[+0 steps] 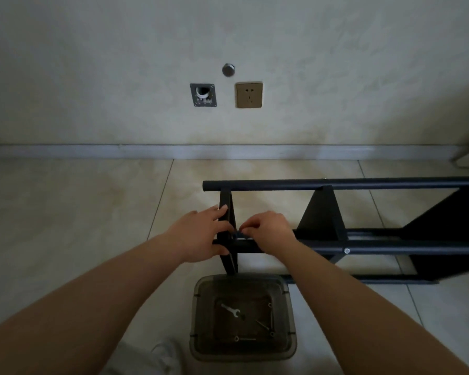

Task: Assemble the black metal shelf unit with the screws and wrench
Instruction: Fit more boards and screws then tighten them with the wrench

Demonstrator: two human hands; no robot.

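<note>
Black shelf frame (363, 182) lies on its side on the tiled floor (65, 212), running off to the right. Left hand (201, 236) grips the end panel (226, 212), fingers wrapped round its edge. Right hand (268, 228) w/ fingertips pinched at the panel/bar joint (what they pinch is too small to tell). Wrench (230, 309) + screws (263, 324) sit in the clear bin (201, 307) just in front.

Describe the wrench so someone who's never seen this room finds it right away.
On the tiled floor, just in front of the black shelf frame, sits a translucent plastic bin. The wrench lies in its left half: small, silver, flat and open-ended, unlike the thin dark screws beside it.
</note>
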